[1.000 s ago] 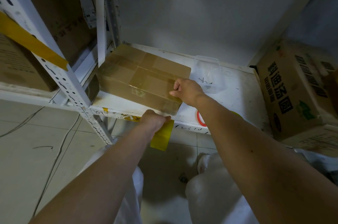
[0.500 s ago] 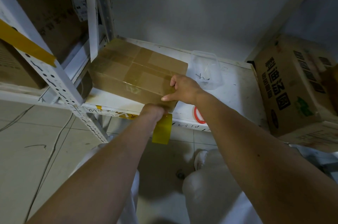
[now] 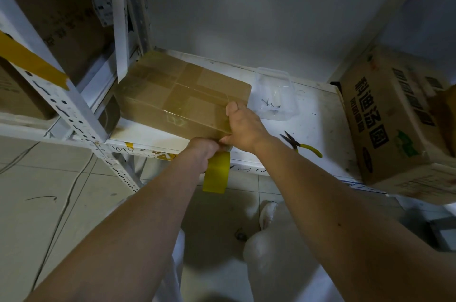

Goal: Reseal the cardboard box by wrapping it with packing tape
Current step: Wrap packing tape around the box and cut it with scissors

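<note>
- Left hand (image 3: 202,151), one: grip curled tight around the top of the yellow roll of packing tape (image 3: 216,172), at the front edge of the shelf, just below the box's near right corner.
- Yellow roll of packing tape, one: hangs edge-on below the left hand, in front of the shelf lip, over the floor.
- Right hand (image 3: 243,126), one: laid over the near right corner of the box, thumb up on the top face, fingers pressed down the front side and meeting the left hand; whether they pinch a tape end cannot be told.
- Flat brown cardboard box (image 3: 182,94), one: lies on the left part of the white metal shelf (image 3: 320,124), its far left corner against the rack upright; glossy tape bands cross on its top.
- Clear plastic container (image 3: 276,94), one: just right of the box, a few small dark metal pieces inside, too small to count.
- Yellow-handled pliers (image 3: 299,145), one pair: on the shelf, right of the right forearm.
- Large brown printed carton (image 3: 385,119), one: at the shelf's right end, tilted.
- White perforated rack upright (image 3: 61,106), one near, with a yellow tape strip (image 3: 32,62) across it.
- Pale tiled floor (image 3: 49,203): below, with the person's white-clad legs.
</note>
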The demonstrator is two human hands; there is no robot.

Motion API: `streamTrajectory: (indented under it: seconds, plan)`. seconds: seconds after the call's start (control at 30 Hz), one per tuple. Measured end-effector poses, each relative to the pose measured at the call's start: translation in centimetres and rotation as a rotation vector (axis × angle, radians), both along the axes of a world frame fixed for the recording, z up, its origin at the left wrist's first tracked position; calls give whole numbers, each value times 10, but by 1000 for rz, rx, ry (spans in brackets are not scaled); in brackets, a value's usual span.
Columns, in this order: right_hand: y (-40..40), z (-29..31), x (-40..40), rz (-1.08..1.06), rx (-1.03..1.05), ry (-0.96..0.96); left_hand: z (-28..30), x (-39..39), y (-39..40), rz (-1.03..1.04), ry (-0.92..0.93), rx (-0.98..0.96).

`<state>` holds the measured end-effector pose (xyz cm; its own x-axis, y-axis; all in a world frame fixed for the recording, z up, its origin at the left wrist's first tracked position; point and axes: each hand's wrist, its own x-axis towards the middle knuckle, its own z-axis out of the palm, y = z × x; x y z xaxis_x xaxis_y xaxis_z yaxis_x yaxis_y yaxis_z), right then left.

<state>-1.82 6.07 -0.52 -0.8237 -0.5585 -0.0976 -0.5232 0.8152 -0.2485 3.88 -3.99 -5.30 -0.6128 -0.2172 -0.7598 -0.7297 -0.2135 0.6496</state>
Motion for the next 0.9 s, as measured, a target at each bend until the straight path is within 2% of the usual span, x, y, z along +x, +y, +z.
streamTrajectory:
  seconds: [0.07, 0.13, 0.17, 0.2, 0.27, 0.3, 0.4, 0.57, 0.73, 0.8, 0.9]
  plan:
    - [6, 4, -4, -21, -129, -141, 3, 2, -1, 13, 11, 15]
    - [18, 5, -7, -130, -428, -298, 4, 5, -2, 12, 13, 23]
    - [27, 2, -10, -254, -558, -295, 4, 5, -2, 5, 9, 26]
    - [38, -3, -12, -406, -584, -210, 4, 5, -2, -2, 5, 25]
    - [63, -16, -14, -658, -323, -12, 6, 5, -1, -11, 5, 33]
    - [73, -24, -10, -699, -161, 12, 7, 5, 0, -6, 10, 39]
    - [85, -43, 6, -589, 101, -35, 8, 5, 1, -5, 20, 58]
    - [83, -59, 17, -462, 304, 13, 9, 6, 2, -5, 10, 66]
    - [87, -49, 11, -542, 341, -92, 9, 6, 0, 11, 11, 56]
    - [92, -45, 8, -596, 258, -187, 10, 7, 1, 5, 9, 59]
    - [103, -43, 0, -747, 20, -378, 11, 7, 1, -11, -2, 60]
